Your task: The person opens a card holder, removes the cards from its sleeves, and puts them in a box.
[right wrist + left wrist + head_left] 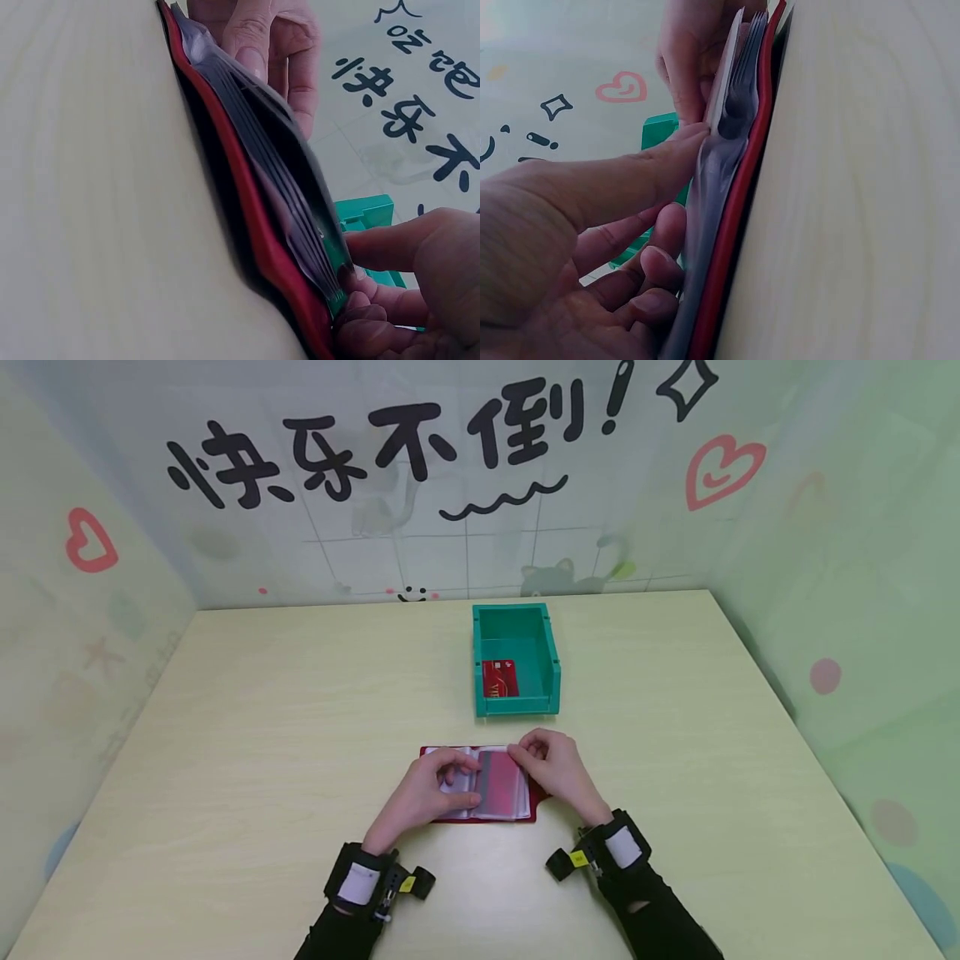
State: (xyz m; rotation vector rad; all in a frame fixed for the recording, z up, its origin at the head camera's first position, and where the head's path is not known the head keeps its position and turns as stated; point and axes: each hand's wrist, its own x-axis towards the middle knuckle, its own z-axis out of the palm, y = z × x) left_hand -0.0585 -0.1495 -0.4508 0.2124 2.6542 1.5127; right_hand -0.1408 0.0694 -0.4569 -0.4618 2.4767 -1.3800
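A red card holder lies spread on the table, with clear plastic sleeves inside. One sleeve holds a pinkish-red card with a grey stripe along its left side. My left hand rests on the left part of the sleeves. Its thumb presses near the card's lower left, and the other fingers are loosely bent against the sleeve face. My right hand pinches the upper right edge of the top sleeve between thumb and fingers. In the right wrist view, the sleeves fan apart beside these fingers.
A teal bin stands just beyond the card holder, with a red card in its front left part. The pale wooden table is bounded by printed panels at the back and both sides.
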